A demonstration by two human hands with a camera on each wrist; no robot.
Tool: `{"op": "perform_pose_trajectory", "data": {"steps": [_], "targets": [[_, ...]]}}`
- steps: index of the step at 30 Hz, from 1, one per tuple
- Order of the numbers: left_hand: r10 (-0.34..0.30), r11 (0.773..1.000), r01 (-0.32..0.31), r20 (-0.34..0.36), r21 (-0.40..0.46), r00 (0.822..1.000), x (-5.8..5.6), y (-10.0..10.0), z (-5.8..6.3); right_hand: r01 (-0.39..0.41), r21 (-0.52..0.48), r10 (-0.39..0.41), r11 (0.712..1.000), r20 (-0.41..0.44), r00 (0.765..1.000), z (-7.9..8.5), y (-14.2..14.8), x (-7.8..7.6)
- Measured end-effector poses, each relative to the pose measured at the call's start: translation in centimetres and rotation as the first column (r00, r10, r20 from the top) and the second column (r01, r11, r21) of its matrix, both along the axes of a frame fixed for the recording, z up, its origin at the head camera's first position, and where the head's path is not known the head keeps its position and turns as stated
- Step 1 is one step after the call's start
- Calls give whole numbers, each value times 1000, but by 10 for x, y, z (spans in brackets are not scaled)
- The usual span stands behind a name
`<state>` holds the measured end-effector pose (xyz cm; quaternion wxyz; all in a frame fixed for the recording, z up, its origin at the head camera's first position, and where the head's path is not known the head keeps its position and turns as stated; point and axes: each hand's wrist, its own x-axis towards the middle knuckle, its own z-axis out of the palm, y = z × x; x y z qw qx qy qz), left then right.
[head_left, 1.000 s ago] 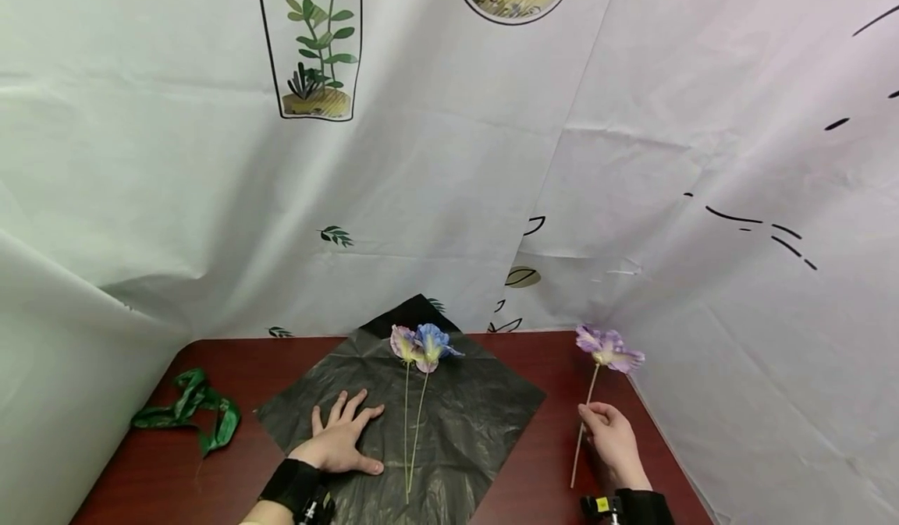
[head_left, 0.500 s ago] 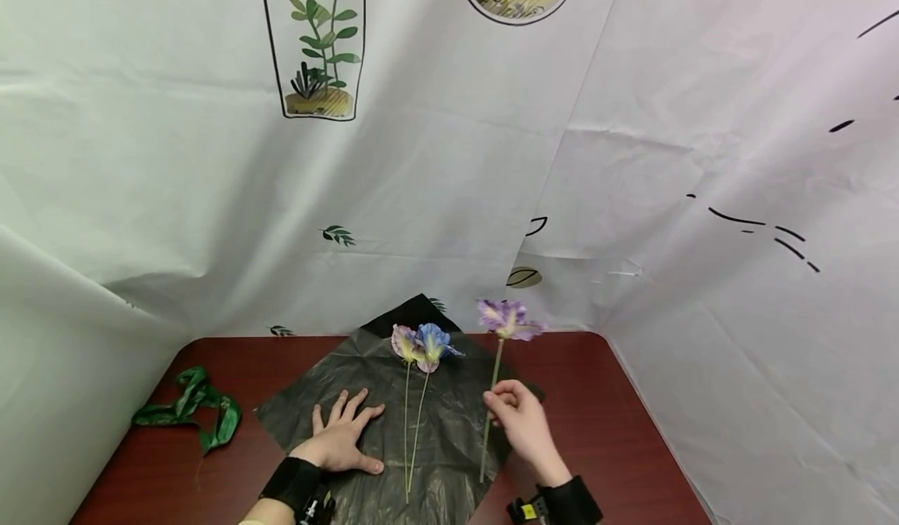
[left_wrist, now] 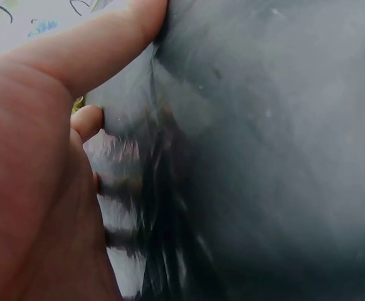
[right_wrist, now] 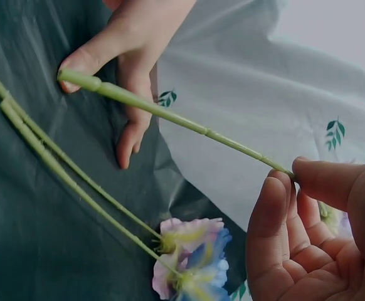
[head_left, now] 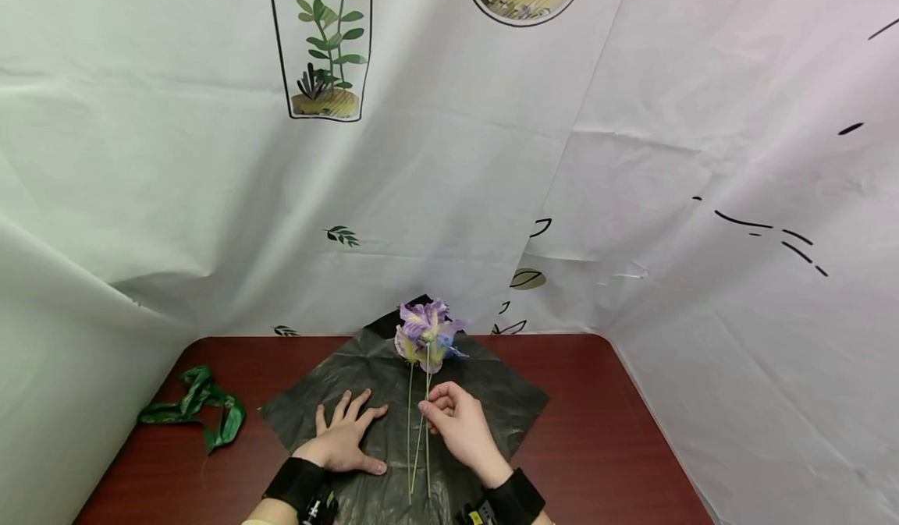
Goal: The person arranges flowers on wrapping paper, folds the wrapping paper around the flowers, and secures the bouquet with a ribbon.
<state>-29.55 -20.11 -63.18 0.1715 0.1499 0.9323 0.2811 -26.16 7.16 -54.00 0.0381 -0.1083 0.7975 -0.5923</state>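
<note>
My right hand [head_left: 460, 427] pinches the green stem of a purple artificial flower [head_left: 430, 321] between thumb and fingertips. In the right wrist view that stem [right_wrist: 163, 113] hangs above the sheet, its lower end pointing away from the hand. Two more artificial flowers, one pink [right_wrist: 189, 233] and one blue [right_wrist: 204, 273], lie side by side on a black wrapping sheet [head_left: 506, 384], their stems crossing near the bottom. My left hand [head_left: 344, 439] rests flat on the sheet with fingers spread, left of the stems. The left wrist view shows its thumb [left_wrist: 107, 44] against the dark sheet.
A crumpled green ribbon [head_left: 200, 408] lies at the left on the reddish-brown table [head_left: 597, 431]. Behind and beside the table hangs a white printed curtain [head_left: 435, 158]. The sheet's far corner leans up against it.
My right hand has carried the purple flower leftward from the table's right side to over the sheet, where its bloom now overlaps the other two. The left hand has stayed in place.
</note>
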Motion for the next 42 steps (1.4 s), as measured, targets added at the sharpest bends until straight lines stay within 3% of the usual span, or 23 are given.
{"op": "perform_pose_trajectory", "data": {"steps": [6, 15, 22, 30, 36, 39, 42], "targets": [[5, 1000, -5, -7, 9, 1000, 1, -3, 2, -17, 49, 18, 999, -21, 1000, -4, -14, -2], [-7, 1000, 7, -10, 5, 1000, -1, -1, -1, -6, 232, 37, 973, -132, 991, -13, -38, -6], [-5, 1000, 5, -13, 10, 1000, -2, -2, -3, 69, 337, 20, 939, -254, 967, -21, -51, -17], [-6, 1000, 6, -3, 3, 1000, -1, -1, -3, 148, 429, -32, 891, -266, 964, -39, -60, -26], [-4, 1000, 4, 7, 2, 1000, -1, -1, -3, 176, 457, -60, 872, -257, 965, -46, -62, -27], [-5, 1000, 5, 7, 2, 1000, -2, -2, -4, 194, 446, -58, 874, -300, 952, -45, -63, -26], [-4, 1000, 4, 0, 7, 1000, -2, -2, -5, 217, 416, -49, 883, -378, 925, -40, -65, -22]]}}
